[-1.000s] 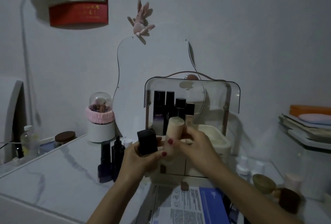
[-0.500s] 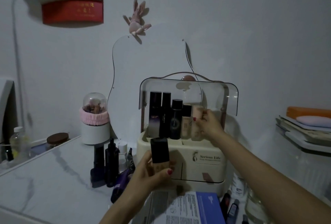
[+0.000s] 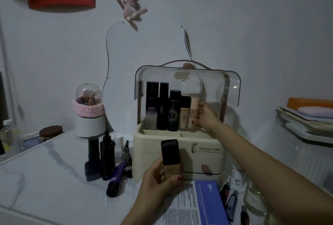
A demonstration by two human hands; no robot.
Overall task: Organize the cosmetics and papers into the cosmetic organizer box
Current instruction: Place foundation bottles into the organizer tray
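Note:
The cream cosmetic organizer box (image 3: 207, 160) stands on the table with its clear lid (image 3: 232, 87) raised. Several bottles stand upright in its top tray. My right hand (image 3: 207, 116) reaches into the tray and holds the beige bottle (image 3: 194, 111) at the row's right end. In front of the box, my left hand (image 3: 160, 178) grips a foundation bottle with a black cap (image 3: 170, 154), upright. A blue and white paper (image 3: 196, 205) lies flat below the box.
Dark bottles and a purple tube (image 3: 117, 178) are grouped left of the box. A white brush holder with a pink band (image 3: 89, 113) stands behind them. Small bottles (image 3: 231, 199) and a glass jar (image 3: 255, 201) sit at the right. Stacked trays (image 3: 306, 122) fill the right edge.
My right hand moved from in front of the box up into its tray with the beige bottle and stood it there. My left hand lowered with the black-capped bottle.

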